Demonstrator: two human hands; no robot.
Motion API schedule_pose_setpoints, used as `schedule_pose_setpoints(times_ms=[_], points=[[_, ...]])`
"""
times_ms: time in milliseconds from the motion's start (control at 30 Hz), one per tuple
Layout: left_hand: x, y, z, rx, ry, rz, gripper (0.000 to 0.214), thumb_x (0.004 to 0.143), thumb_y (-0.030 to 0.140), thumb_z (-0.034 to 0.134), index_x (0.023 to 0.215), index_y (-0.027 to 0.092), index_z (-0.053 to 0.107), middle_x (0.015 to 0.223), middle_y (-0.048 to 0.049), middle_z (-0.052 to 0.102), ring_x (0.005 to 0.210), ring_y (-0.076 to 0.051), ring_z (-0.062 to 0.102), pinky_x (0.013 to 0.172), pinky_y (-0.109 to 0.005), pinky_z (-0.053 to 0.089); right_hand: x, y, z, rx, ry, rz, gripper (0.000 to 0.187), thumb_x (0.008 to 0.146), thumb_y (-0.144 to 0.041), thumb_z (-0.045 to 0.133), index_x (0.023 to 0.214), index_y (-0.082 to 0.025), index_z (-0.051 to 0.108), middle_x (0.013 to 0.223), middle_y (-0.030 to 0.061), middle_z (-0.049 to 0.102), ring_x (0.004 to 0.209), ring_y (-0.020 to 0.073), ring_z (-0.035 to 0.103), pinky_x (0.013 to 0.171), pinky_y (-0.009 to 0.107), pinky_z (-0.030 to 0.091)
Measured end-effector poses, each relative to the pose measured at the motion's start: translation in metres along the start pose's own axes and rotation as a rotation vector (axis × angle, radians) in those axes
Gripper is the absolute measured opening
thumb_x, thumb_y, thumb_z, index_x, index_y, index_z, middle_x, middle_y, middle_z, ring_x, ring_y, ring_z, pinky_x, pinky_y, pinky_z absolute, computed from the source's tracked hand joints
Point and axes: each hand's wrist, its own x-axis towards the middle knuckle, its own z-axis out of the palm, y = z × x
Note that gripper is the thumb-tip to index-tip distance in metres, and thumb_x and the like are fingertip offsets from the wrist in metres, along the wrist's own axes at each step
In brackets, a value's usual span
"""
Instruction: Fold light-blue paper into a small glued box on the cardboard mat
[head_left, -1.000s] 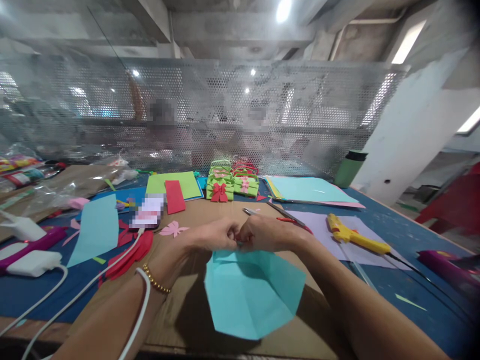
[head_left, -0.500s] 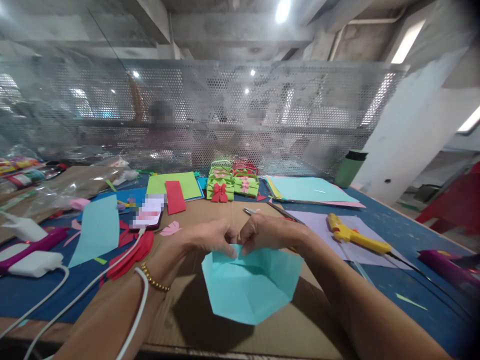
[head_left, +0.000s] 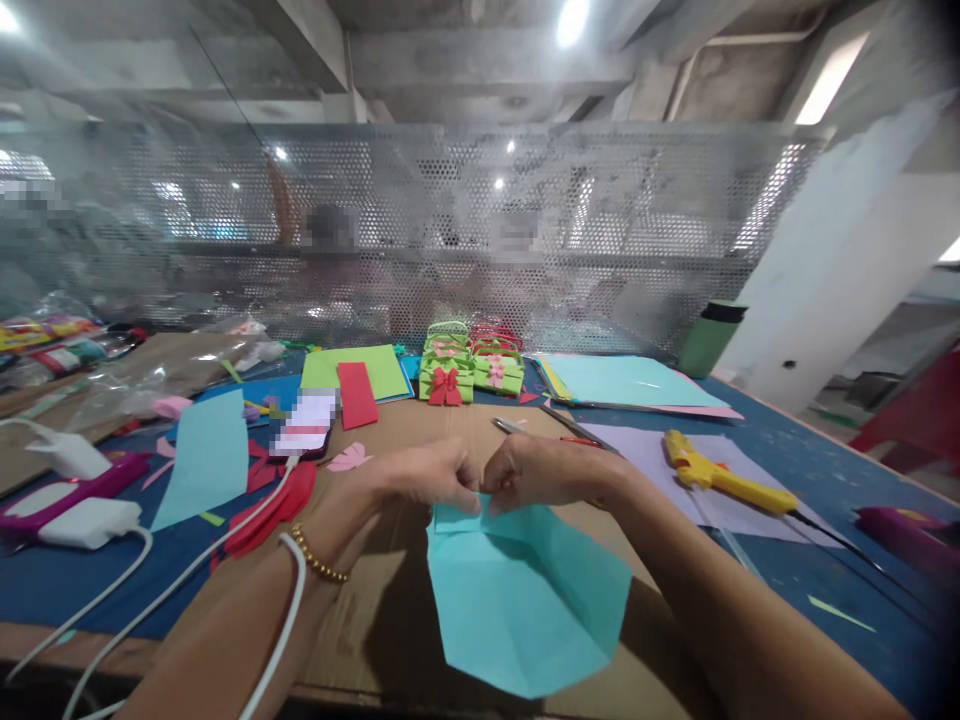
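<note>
A sheet of light-blue paper (head_left: 525, 610), creased and partly folded up at its far and right edges, is held over the brown cardboard (head_left: 360, 640). My left hand (head_left: 435, 472) pinches its far edge near the left corner, thumb on the near face. Close beside it, my right hand (head_left: 517, 472) has its fingers curled on the same edge, knuckles up. The fingertips of both hands almost meet. A gold bead bracelet (head_left: 319, 560) circles my left wrist, and a white cable (head_left: 277, 640) runs over that forearm.
A yellow glue gun (head_left: 727, 480) lies on lilac paper at right. Scissors (head_left: 577, 428) lie beyond my right hand. Small green paper bags (head_left: 446, 380) with bows stand at the back. A charging phone (head_left: 304, 425), red paper (head_left: 358, 395) and a power strip (head_left: 75, 500) are at left.
The paper's near part has swung toward me and to the right, and its right flap stands out more. Both hands keep their hold on the far edge. The whole view has shifted slightly.
</note>
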Motion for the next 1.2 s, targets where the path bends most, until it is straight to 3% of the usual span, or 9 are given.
schedule_pose_setpoints(times_ms=[167,333,533,700,800,900,1000,1200], points=[[0.002,-0.007,-0.003,0.061,-0.058,0.043,0.034,0.072,0.042,0.066,0.055,0.017,0.05,0.052,0.0062,0.031,0.05,-0.008,0.027,0.045,-0.025,0.018,0.003,-0.003,0.003,0.039,0.041,0.014,0.018,0.072,-0.034,0.07,0.077,-0.018,0.077,0.062,-0.0031,0.061,0.06,0.0115,0.051,0.054,0.022,0.034],[0.002,-0.018,-0.014,-0.113,-0.093,0.054,0.018,0.075,0.034,0.064,0.078,0.017,0.063,0.065,0.0033,0.051,0.057,-0.011,0.047,0.051,-0.022,0.034,0.007,0.016,0.004,0.068,0.078,-0.102,0.019,0.074,-0.033,0.067,0.072,-0.016,0.074,0.059,-0.0049,0.056,0.057,0.0095,0.046,0.053,0.022,0.032],[0.0,-0.019,-0.017,-0.096,-0.193,0.043,0.031,0.078,0.046,0.067,0.083,0.015,0.062,0.068,0.0015,0.054,0.063,-0.014,0.055,0.057,-0.024,0.041,0.008,0.027,0.004,0.047,0.11,-0.074,0.015,0.07,-0.03,0.068,0.072,-0.017,0.073,0.058,-0.0052,0.056,0.057,0.0102,0.048,0.051,0.021,0.032],[-0.001,-0.015,-0.017,-0.107,-0.031,0.004,0.035,0.085,0.05,0.057,0.088,0.016,0.063,0.073,0.0,0.057,0.065,-0.013,0.056,0.062,-0.026,0.045,0.006,0.023,0.002,0.01,0.139,-0.084,0.014,0.071,-0.029,0.065,0.065,-0.017,0.069,0.055,-0.0062,0.051,0.055,0.009,0.045,0.053,0.021,0.032],[0.0,-0.014,-0.017,-0.133,0.053,-0.029,0.032,0.086,0.047,0.054,0.082,0.016,0.06,0.069,-0.0003,0.058,0.062,-0.013,0.056,0.061,-0.026,0.045,0.007,0.027,0.001,-0.023,0.157,-0.045,0.015,0.071,-0.031,0.065,0.064,-0.017,0.068,0.056,-0.0057,0.051,0.057,0.0094,0.046,0.053,0.021,0.032],[-0.001,-0.012,-0.018,-0.109,0.117,-0.071,0.042,0.084,0.057,0.055,0.07,0.017,0.053,0.06,0.0012,0.054,0.054,-0.012,0.05,0.054,-0.024,0.039,0.008,0.031,0.001,-0.057,0.183,0.002,0.016,0.07,-0.03,0.063,0.061,-0.017,0.065,0.055,-0.0053,0.049,0.056,0.0094,0.045,0.052,0.021,0.03],[-0.004,-0.01,-0.018,-0.038,0.116,-0.134,0.048,0.078,0.062,0.062,0.061,0.018,0.049,0.055,0.0017,0.051,0.048,-0.01,0.043,0.049,-0.024,0.031,0.007,0.03,0.001,-0.091,0.206,0.016,0.014,0.069,-0.026,0.062,0.059,-0.016,0.064,0.054,-0.0053,0.047,0.055,0.009,0.043,0.051,0.021,0.028],[-0.008,-0.007,-0.018,-0.019,0.066,-0.158,0.025,0.071,0.031,0.058,0.052,0.018,0.047,0.048,0.0042,0.044,0.046,-0.009,0.037,0.046,-0.023,0.024,0.006,0.023,0.002,-0.151,0.238,-0.029,0.013,0.069,-0.022,0.062,0.057,-0.017,0.062,0.054,-0.0053,0.047,0.054,0.0084,0.041,0.05,0.021,0.027]])
